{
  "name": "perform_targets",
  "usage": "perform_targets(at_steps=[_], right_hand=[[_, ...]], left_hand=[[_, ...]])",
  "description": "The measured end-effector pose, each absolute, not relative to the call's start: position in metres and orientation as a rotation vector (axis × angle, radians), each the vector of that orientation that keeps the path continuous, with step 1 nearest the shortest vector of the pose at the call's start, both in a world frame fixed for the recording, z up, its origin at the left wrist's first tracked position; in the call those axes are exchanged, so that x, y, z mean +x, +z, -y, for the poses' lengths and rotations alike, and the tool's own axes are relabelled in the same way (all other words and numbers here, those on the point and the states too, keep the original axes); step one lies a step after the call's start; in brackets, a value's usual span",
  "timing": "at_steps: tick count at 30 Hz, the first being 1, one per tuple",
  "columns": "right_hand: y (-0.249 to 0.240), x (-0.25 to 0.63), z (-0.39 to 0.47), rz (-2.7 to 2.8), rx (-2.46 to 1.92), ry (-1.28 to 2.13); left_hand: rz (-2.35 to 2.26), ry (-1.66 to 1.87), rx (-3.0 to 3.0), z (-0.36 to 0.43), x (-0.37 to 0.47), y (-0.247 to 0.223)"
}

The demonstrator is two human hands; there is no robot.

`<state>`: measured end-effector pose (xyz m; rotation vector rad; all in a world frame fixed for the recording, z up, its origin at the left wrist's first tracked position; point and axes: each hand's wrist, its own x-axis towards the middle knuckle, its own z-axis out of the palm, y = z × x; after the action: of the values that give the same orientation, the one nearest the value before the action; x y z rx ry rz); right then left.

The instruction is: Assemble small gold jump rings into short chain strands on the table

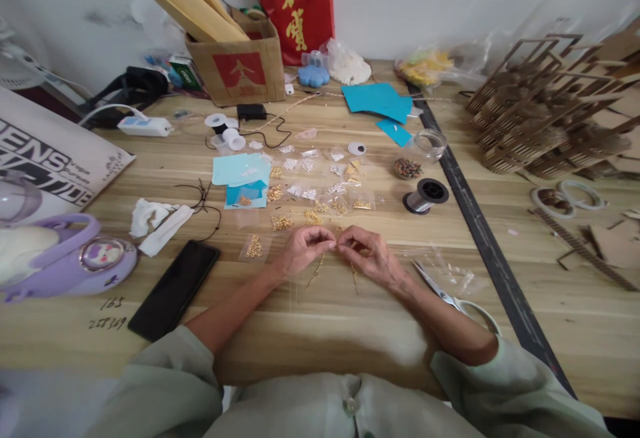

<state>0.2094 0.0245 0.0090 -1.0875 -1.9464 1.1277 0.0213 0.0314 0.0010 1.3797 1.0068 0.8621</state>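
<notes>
My left hand (309, 249) and my right hand (367, 251) meet fingertip to fingertip above the table, both in a pinch. Below the left fingers trails a strand of small gold beads (315, 273). A similar gold strand (355, 281) dangles under the right fingers. Whether the two strands join between the fingertips is hidden. Just beyond the hands lie small clear bags of gold beads, among them a bag (283, 223) by my left hand and another bag (362, 203) farther off. A separate bag of gold beads (255, 247) rests left of my left hand.
Scissors (445, 295) lie right of my right forearm, a black phone (175, 288) left of my left one. A wire spool (426, 196) and a bowl of dark beads (408, 168) stand farther right. A black strip (465, 198) crosses the table near wooden models (530, 111).
</notes>
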Motion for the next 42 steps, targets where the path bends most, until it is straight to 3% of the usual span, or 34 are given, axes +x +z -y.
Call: perform_targets(at_steps=[20, 30, 37, 42], right_hand=[[0.004, 0.212, -0.025, 2.008, -1.031, 0.971], [-0.001, 0.213, -0.025, 2.425, -0.751, 0.665], [-0.003, 0.212, -0.024, 2.615, -0.588, 0.475], [-0.003, 0.212, -0.024, 2.638, -0.612, 0.445]], left_hand=[[-1.083, 0.804, 1.49, -0.032, 0.021, 0.004], [-1.149, 0.241, 2.46, 0.0, -0.003, 0.04], [-1.158, 0.498, 2.829, 0.057, -0.014, 0.008], [-1.237, 0.431, 2.851, 0.071, -0.019, -0.002]])
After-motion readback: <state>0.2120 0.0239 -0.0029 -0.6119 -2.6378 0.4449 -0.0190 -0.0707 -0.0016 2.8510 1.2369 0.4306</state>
